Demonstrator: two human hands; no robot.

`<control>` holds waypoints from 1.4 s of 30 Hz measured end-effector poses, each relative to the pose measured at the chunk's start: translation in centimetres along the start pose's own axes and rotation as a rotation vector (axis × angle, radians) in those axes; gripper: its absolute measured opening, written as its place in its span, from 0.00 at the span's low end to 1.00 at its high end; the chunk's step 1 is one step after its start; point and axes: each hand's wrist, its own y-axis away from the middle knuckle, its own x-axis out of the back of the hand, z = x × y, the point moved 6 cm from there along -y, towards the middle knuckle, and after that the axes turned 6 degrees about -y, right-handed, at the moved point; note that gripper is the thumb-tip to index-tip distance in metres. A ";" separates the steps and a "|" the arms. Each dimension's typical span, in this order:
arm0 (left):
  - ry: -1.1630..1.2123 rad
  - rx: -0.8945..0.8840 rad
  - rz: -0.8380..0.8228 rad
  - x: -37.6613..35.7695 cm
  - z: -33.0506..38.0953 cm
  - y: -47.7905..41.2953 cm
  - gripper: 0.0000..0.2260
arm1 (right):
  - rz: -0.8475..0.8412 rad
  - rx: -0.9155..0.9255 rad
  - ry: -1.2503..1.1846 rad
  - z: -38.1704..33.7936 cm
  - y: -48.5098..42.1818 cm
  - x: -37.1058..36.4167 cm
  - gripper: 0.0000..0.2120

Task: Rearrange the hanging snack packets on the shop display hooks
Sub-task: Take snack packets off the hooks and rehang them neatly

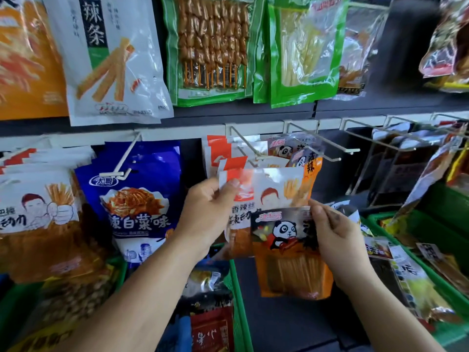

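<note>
The left hand [206, 214] pinches the top left corner of a white packet [264, 191], whose upper edge sits just under the hook [250, 151] tip. At 3 o'clock, the right hand [335, 237] pinches the right edge of a panda packet [286, 250] overlapping the white one's lower half. At 1 o'clock, bare hooks [319, 141] stand free; blue packets [137, 199] crowd 9 o'clock.
</note>
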 end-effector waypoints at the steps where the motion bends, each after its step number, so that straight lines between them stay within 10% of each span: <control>1: 0.010 -0.003 0.045 0.3 0.2 -0.2 0.08 | 0.043 0.026 0.024 -0.4 0.1 0.5 0.14; 25: -0.385 -0.083 0.442 3.7 -0.5 -1.5 0.09 | -0.012 0.084 -0.078 -1.9 1.0 -1.1 0.24; 33: -0.230 -0.020 -0.196 -1.5 -0.6 0.1 0.18 | 0.049 0.047 -0.145 -1.1 0.5 -0.4 0.27; 42: -0.228 -0.084 -0.206 -4.6 -0.5 1.9 0.19 | 0.021 0.043 -0.255 -1.5 -0.3 1.0 0.24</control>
